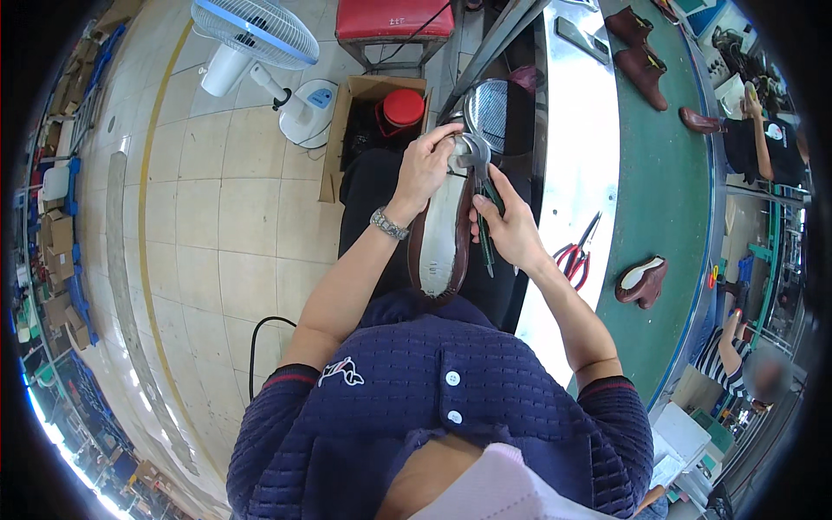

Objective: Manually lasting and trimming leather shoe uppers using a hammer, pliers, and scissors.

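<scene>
A brown leather shoe (438, 247) lies bottom up over my lap, its pale underside facing me and one end pointing away. My left hand (419, 173) is closed around the far end, fingers over the edge. In my right hand (511, 224) is a pair of pincers (477, 156) with dark green handles. Their metal jaws sit at the far end of the shoe, close to my left fingertips. Whether the jaws grip any leather is too small to tell.
On the metal ledge (568, 165) to my right lie red-handled pliers (574, 263) and a phone (582, 40). Brown boots (641, 71) and another shoe (642, 282) rest on the green belt (637, 182). A cardboard box (331, 173), fan (256, 35) and red stool (394, 19) stand ahead. Two people are at right.
</scene>
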